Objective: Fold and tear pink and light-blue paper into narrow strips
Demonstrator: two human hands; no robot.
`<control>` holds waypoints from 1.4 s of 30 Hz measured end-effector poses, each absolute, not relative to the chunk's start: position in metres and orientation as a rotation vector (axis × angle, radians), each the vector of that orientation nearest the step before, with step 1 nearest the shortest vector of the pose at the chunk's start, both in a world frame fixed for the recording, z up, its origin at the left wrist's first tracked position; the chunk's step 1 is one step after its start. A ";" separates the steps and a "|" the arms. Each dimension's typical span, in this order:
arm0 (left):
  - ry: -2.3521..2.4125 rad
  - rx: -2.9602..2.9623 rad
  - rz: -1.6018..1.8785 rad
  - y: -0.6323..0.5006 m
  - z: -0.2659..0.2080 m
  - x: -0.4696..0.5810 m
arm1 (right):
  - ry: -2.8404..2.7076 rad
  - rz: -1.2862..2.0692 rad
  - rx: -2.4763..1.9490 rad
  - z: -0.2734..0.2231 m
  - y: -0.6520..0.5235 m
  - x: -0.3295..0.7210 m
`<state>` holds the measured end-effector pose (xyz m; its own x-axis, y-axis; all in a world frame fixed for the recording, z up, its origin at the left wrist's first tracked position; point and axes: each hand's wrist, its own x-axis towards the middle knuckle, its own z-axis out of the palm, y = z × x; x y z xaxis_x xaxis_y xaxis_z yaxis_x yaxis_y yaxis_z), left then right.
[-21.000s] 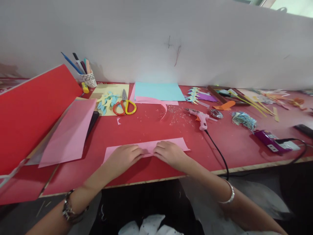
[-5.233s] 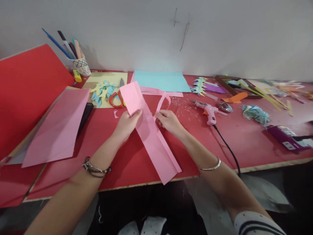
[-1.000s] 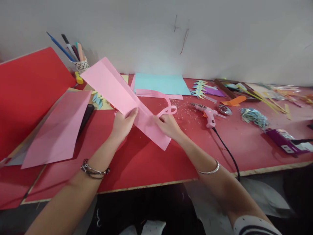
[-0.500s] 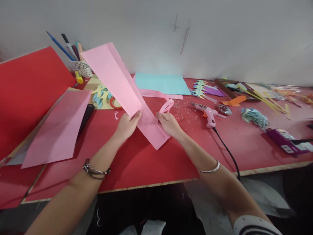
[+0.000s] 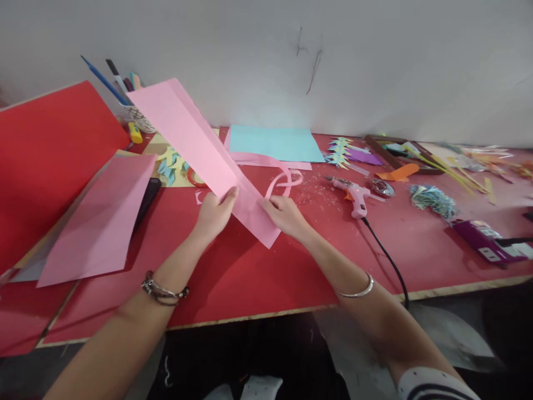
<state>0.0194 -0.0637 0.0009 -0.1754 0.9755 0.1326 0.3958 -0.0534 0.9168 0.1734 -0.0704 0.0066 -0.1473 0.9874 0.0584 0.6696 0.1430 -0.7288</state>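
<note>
A long pink sheet of paper (image 5: 194, 139) with a fold along its length slants above the red table. My left hand (image 5: 216, 216) is closed on its lower left edge, the thumb lying on top. On the opposite edge, near the lower end, my right hand (image 5: 285, 214) pinches the same sheet with thumb and fingers. A narrow curled pink paper strip (image 5: 287, 166) loops up just behind my right hand; whether those fingers hold it too, I cannot tell.
Blue paper (image 5: 275, 143) lies at the back by the wall. To the right are a pink glue gun (image 5: 353, 194) with a black cord, a tape roll (image 5: 382, 188) and a tinsel bundle (image 5: 433, 200). Left stand a red board (image 5: 54, 161), another pink sheet (image 5: 100, 216) and a pen cup (image 5: 139, 118).
The pink sheet has tilted lower, its upper end moving left and its lower end rising slightly. My right hand has shifted a little left and the curled strip has opened wider.
</note>
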 end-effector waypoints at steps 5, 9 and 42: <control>1.601 1.514 1.240 -0.064 0.001 0.019 | -1.754 0.911 -1.554 0.007 -0.069 0.173; 1.618 1.510 1.225 -0.065 0.004 0.019 | -1.654 1.047 -1.532 0.009 -0.068 0.174; 1.381 1.283 1.291 -0.064 -0.001 0.020 | -1.422 1.321 -1.480 0.009 -0.066 0.178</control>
